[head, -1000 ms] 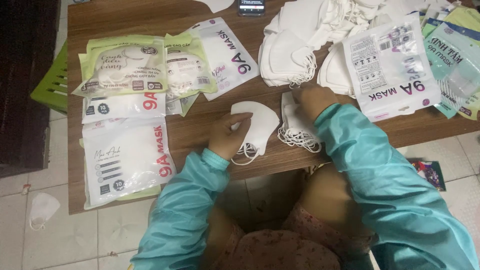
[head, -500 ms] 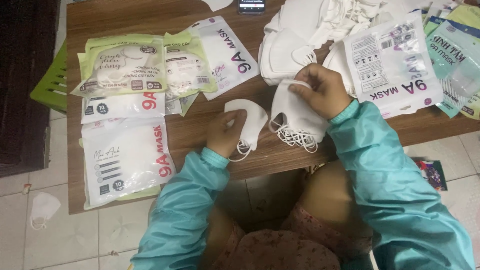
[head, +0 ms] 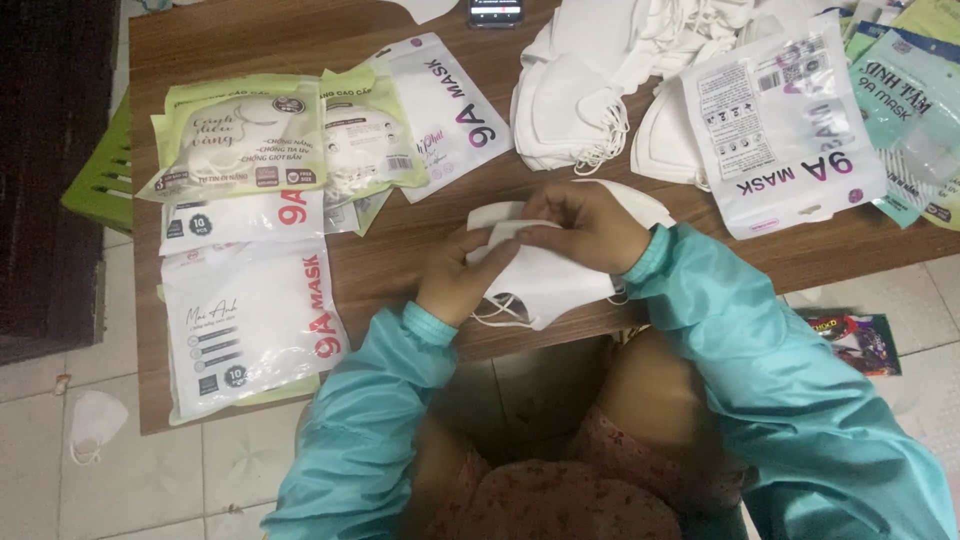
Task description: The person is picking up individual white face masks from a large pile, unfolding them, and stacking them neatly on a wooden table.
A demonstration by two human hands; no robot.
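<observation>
A small stack of white folded face masks [head: 545, 275], flat and soft-edged with thin ear loops trailing from the lower edge, sits between both hands at the near edge of the wooden bench [head: 400, 260]. The left hand [head: 455, 280] cups the stack's left side, fingers clamped on it. The right hand [head: 590, 228] lies over the top, fingers pinched on the upper fold; beyond them lies a heap of loose masks [head: 590, 100].
</observation>
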